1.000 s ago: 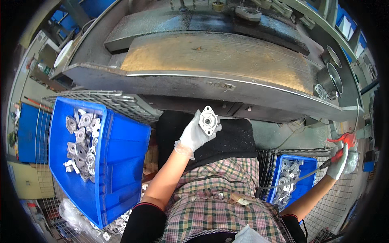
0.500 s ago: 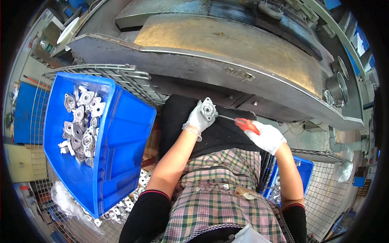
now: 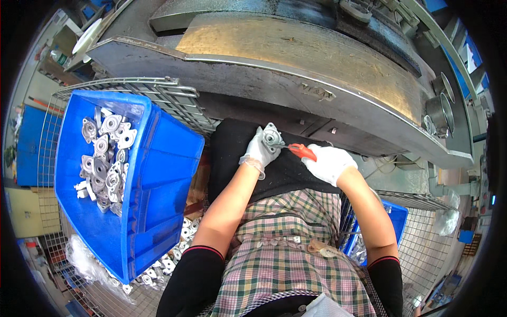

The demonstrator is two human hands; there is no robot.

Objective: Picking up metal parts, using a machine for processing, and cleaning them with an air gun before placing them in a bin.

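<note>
My left hand (image 3: 261, 150), in a white glove, grips a silver cast metal flange part (image 3: 271, 137) with a round bore and pointed ears. It holds the part over the black cloth (image 3: 232, 153) on my lap. My gloved right hand (image 3: 332, 165) is closed round the red handle of a hand tool (image 3: 303, 152) with a thin metal shaft. The shaft reaches left to the part's lower right side; its tip is hard to make out against the metal. At my left, a tilted blue bin (image 3: 163, 158) holds several similar castings (image 3: 100, 169).
A metal workbench (image 3: 296, 45) with a raised front edge spans the far side. Wire mesh (image 3: 422, 248) stands at the right beside another blue bin (image 3: 393, 222). More castings (image 3: 158, 272) lie below the left bin, near clear plastic (image 3: 87, 264). Metal pots (image 3: 441, 113) sit at far right.
My right hand has moved left and slightly up, bringing the red-handled tool closer to the part; less of its shaft shows. My left hand still holds the casting in nearly the same place.
</note>
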